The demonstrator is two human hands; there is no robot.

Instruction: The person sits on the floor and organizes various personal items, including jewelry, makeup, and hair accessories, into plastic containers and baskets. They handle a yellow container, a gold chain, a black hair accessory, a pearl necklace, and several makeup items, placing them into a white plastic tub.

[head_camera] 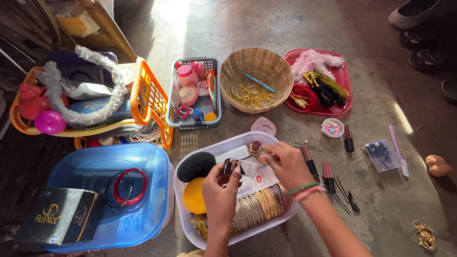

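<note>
My left hand (220, 190) pinches a small dark clip-like item (231, 165) above a clear plastic tub (190, 228). My right hand (287, 164) reaches into the same tub, its fingers curled near a small bottle with a dark red cap (255, 146); whether it grips anything is hidden. In the tub lie a long stack of gold bangles (259, 207), a black hair bun (196, 165), a yellow round lid (194, 195) and white cards (259, 181).
A blue tub (157, 209) with red bangles and a black box sits left. Behind stand an orange basket (147, 97), a grey basket (171, 107), a wicker bowl (254, 57) and a red tray (343, 90). Lipsticks (328, 177), pins and a pouch lie on the floor to the right.
</note>
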